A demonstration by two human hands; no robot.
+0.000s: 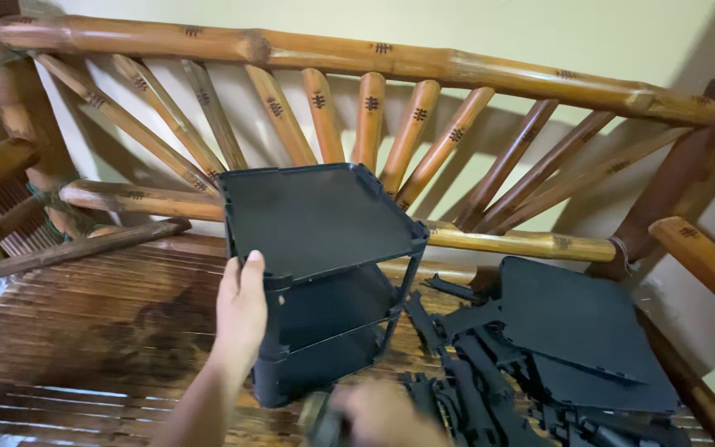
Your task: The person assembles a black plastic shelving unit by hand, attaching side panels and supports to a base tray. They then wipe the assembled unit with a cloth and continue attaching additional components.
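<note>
On the slatted bamboo bench [84, 331], close to its fan-shaped backrest [357, 116], I am seeing a black plastic shelf unit [324, 273] standing upright with three flat tiers stacked between corner posts. I am watching the left hand [240, 310] gripping the front left corner post, its grip clamped around the post with the thumb pointing up beside the top tier's edge. I am also seeing the right hand [382, 414] sitting low at the bottom edge of the view, just in front of the unit's base (it is badly blurred); something dark and narrow is lying against it, but I cannot tell whether its grip is apart or together, or what that thing is. To the right of the unit, a heap of loose black plastic panels [581, 331] and short posts [457, 381] is lying on the slats, the largest panel tilting up towards the backrest. A wooden armrest [705, 257] is running along the right side.
</note>
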